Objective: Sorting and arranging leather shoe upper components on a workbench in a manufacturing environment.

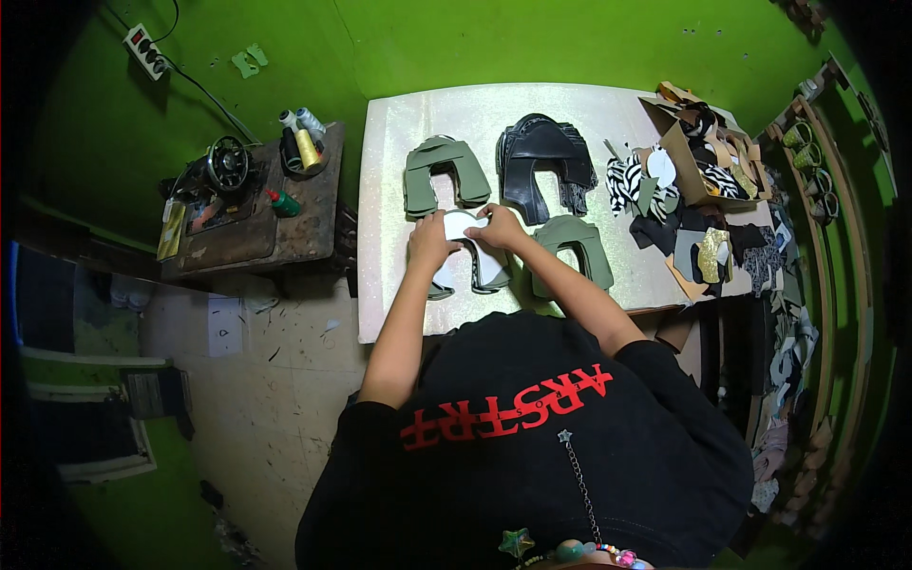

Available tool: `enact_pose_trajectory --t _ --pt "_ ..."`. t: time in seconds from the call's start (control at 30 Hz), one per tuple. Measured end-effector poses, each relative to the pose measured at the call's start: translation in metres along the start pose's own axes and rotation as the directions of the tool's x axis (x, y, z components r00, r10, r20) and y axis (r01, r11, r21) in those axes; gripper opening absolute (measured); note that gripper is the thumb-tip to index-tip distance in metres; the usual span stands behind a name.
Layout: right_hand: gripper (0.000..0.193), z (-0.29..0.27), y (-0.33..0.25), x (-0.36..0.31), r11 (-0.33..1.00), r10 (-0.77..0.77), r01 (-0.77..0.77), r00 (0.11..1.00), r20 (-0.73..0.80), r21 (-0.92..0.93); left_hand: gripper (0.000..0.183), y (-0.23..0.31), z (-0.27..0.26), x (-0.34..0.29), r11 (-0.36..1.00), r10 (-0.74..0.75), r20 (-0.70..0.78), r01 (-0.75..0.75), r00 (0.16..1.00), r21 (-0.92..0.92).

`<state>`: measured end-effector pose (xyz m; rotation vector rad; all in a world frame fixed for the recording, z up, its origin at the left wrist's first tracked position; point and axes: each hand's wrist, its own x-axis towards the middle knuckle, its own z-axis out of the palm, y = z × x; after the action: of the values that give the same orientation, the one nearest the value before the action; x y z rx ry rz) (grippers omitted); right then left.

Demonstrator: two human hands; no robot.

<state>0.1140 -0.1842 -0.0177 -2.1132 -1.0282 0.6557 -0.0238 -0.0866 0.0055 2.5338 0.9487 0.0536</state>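
Both my hands are at a white U-shaped piece (461,225) on the near part of the table, on a pile of like-shaped pieces with white faces and dark edges (490,268). My left hand (431,241) grips its left side, thumb toward the middle. On its right side, my right hand (498,229) pinches the edge between thumb and fingers. Behind my left hand lies a stack of olive-green U-shaped pieces (446,157). A black stack (537,157) of the same shape is beyond my right hand. Another olive-green stack (589,249) rests beside my right forearm.
Fabric scraps (655,180), some zebra-striped, cover the table's right side near an open cardboard box (693,171). To the left stands a wooden sewing-machine table (313,214) with thread cones (306,147) and a green bottle (283,202). Sandals hang on a rack (806,152) at right.
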Motion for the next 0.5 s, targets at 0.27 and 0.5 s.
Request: enact_pose_trajectory --t 0.27,0.5 --pt "0.058 -0.001 0.002 0.001 0.999 0.027 -0.027 0.999 0.018 0.024 0.073 0.003 -0.001 -0.004 0.998 0.013 -0.034 -0.01 0.999 0.068" --pt "0.051 -0.005 0.017 -0.013 0.982 0.048 -0.045 0.999 -0.014 0.185 0.081 0.018 -0.01 -0.035 1.0 -0.001 -0.2 0.005 0.98 0.02"
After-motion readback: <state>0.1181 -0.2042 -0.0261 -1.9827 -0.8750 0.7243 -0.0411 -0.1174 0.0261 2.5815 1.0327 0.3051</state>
